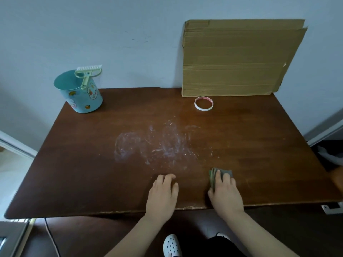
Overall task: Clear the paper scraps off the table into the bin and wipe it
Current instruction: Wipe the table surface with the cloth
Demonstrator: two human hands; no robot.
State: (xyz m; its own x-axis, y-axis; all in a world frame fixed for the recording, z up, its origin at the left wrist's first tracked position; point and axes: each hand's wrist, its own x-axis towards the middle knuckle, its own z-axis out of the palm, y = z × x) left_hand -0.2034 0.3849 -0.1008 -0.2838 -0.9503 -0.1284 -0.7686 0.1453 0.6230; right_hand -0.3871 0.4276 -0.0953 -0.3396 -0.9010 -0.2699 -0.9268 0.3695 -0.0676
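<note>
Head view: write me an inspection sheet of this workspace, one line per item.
Surface: brown table, white smears across its middle.
Job's things: green cloth under the right hand; blue bin at the far left corner, brush hanging on its rim; paper scraps: nothing seen.
Clutter: tape ring in front of cardboard leaning on the wall.
Hands: left hand flat on the table; right hand presses the cloth, fingers straight.
Cables: one dark cable on the floor, lower left.
Surroundings: pale wall; white shoe below.
</note>
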